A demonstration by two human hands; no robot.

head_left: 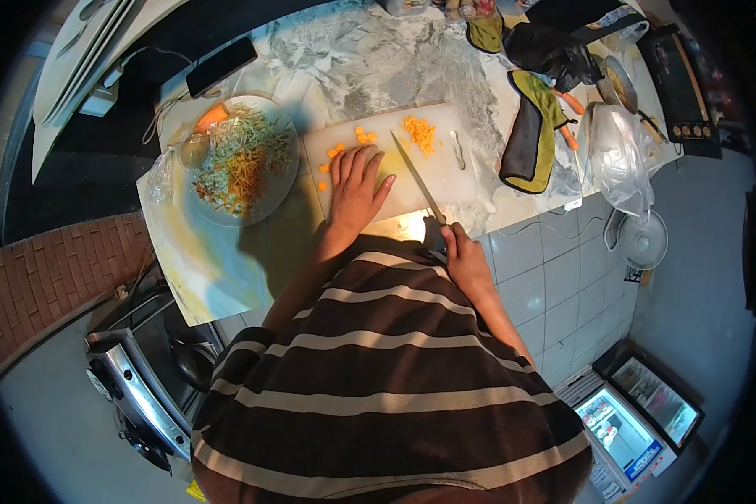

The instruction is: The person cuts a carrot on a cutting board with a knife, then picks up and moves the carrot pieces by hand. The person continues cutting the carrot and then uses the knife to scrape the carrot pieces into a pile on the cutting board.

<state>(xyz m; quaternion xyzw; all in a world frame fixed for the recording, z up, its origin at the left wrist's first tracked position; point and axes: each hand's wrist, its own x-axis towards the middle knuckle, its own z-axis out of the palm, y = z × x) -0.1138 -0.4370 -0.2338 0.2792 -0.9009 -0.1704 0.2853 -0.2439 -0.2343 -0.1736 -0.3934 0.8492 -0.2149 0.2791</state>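
Observation:
My left hand (357,191) lies on the white cutting board (433,189) with its fingers stretched out, close to several orange carrot slices (336,152). Whether something is under the palm is hidden. My right hand (469,260) is closed around the handle of a kitchen knife (417,175), whose blade points up and left across the board. A heap of diced carrot (419,134) sits beyond the knife's tip. On the board's right side is a small white peeler-like tool (457,150).
A large plate (286,155) of shredded vegetables (242,160) stands on the left of the marble-patterned counter (370,59). At the back left is a dark phone (221,65). Green-and-black cloth mitts (531,134), carrots (569,137) and a plastic bag (620,160) lie to the right.

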